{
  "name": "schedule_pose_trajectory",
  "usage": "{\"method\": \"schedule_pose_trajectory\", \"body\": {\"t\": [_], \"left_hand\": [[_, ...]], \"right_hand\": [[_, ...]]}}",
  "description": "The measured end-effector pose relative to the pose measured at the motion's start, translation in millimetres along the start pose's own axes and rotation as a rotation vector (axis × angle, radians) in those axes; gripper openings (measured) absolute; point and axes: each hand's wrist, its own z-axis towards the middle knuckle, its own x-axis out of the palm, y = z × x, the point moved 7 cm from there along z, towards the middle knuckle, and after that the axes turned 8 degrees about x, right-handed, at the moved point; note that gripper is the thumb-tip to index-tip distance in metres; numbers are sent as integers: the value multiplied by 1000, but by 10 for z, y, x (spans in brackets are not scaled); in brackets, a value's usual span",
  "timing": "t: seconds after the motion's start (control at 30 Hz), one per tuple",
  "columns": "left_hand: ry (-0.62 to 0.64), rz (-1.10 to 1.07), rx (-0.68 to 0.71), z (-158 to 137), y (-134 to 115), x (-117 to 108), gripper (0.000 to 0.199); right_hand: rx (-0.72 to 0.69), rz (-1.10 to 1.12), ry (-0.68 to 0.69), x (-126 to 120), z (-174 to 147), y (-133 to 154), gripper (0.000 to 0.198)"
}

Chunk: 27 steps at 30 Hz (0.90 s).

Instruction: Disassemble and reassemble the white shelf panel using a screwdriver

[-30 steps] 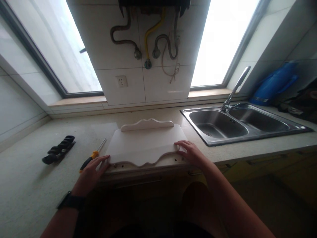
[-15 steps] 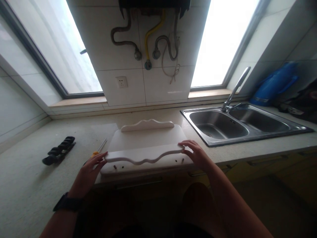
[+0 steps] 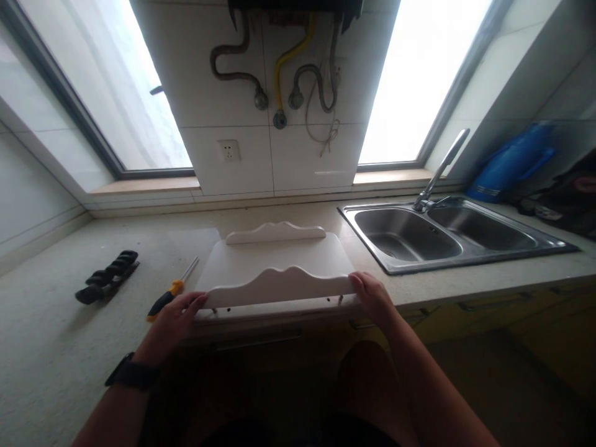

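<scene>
A white board with a wavy edge point(image 3: 279, 287) is gripped at its left end by my left hand point(image 3: 176, 316) and at its right end by my right hand point(image 3: 374, 297). It stands upright, wavy edge up, just above the near side of a flat white panel point(image 3: 274, 256). Small pegs and holes show in the panel along that near side. A similar wavy board point(image 3: 275, 233) stands along the panel's far edge. Beside my left hand lies a screwdriver point(image 3: 172, 290) with a black and yellow handle.
Black coil-like objects point(image 3: 108, 277) lie on the counter point(image 3: 51, 347) at the left. A steel double sink point(image 3: 460, 253) with a faucet point(image 3: 440, 174) is set in at the right, with a blue jug-like container point(image 3: 510, 162) behind. Pipes point(image 3: 278, 77) run down the tiled wall.
Both hands have turned the wavy board from lying tilted with its wavy edge toward me to upright with that edge on top. More of the screwdriver shows.
</scene>
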Motion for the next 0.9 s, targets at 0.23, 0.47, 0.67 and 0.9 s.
{"method": "schedule_pose_trajectory", "body": {"t": [0.23, 0.47, 0.67, 0.9], "left_hand": [[15, 30, -60, 62, 42, 23, 57], [18, -27, -101, 82, 22, 61, 57], [19, 4, -99, 89, 56, 68, 56], [39, 93, -53, 96, 24, 89, 54]], "right_hand": [[65, -86, -3, 126, 28, 2, 55], [37, -131, 8, 197, 77, 27, 55], [32, -139, 8, 212, 93, 21, 55], [52, -140, -36, 209, 70, -21, 52]]}}
